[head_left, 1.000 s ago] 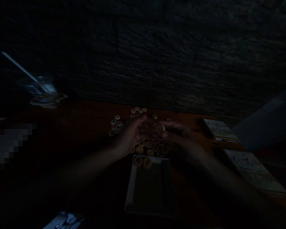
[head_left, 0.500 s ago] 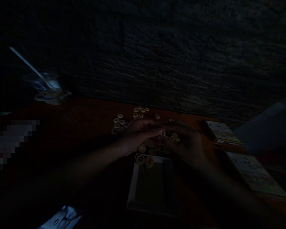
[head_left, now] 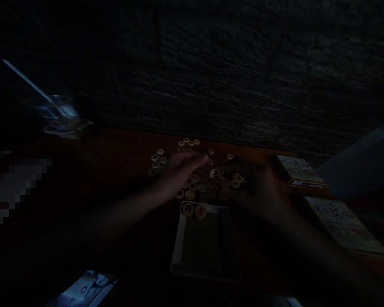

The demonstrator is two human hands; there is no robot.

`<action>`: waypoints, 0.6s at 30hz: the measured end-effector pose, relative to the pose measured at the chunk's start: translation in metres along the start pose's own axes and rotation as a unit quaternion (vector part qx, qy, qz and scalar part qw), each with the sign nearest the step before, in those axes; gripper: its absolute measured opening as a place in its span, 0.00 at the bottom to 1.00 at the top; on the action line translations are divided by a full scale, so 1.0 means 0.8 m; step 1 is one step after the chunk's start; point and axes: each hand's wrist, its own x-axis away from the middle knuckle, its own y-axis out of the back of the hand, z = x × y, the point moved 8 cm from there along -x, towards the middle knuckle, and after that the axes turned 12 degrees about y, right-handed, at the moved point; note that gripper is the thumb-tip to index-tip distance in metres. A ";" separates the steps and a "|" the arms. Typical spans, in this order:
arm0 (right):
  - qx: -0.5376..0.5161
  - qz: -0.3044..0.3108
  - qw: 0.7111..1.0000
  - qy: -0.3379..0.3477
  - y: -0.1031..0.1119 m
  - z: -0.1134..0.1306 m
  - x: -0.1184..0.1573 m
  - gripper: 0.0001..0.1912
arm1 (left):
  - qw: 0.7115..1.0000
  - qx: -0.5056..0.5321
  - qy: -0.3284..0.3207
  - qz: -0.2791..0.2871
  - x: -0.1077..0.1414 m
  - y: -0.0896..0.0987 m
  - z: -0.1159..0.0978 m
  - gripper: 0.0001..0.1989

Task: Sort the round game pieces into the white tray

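The scene is very dark. Round wooden Chinese chess pieces (head_left: 190, 195) lie scattered over the table around both hands. My right hand (head_left: 252, 183) has its fingertips closed on one Chinese chess piece (head_left: 215, 173) with a dark character. Close beside that piece, my left hand (head_left: 184, 170) is open, thumb and fingers stretched out and apart from it. Nearer to me stands an open shallow box (head_left: 176, 253). Along its far end sit a chess piece with a black character (head_left: 187, 209) and one with a red character (head_left: 200, 211).
Two flat printed boxes (head_left: 301, 169) (head_left: 347, 224) lie on the right of the wooden table (head_left: 121, 149). A clear cup with a straw (head_left: 56, 113) stands far left. A stone wall (head_left: 192, 85) rises behind the table. Bright, flat objects (head_left: 86, 290) show at the bottom left.
My left thumb has drawn back to the left, off the chess piece, which stays at my right fingertips. The view has shifted slightly.
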 end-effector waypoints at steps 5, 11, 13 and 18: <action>-0.089 0.144 0.984 -0.057 -0.021 -0.001 0.002 0.13 | 0.999 0.025 0.005 -0.042 -0.004 0.015 -0.002 0.12; -0.128 0.311 0.939 -0.066 -0.043 0.011 0.017 0.15 | 0.999 0.018 0.004 -0.039 -0.006 0.016 0.000 0.11; -0.119 0.323 0.937 -0.048 -0.047 0.016 0.022 0.17 | 0.999 0.016 0.003 -0.042 -0.006 0.017 0.000 0.10; -0.075 0.314 0.946 0.017 -0.053 0.027 0.028 0.17 | 0.999 0.010 0.000 -0.040 -0.007 0.016 -0.001 0.09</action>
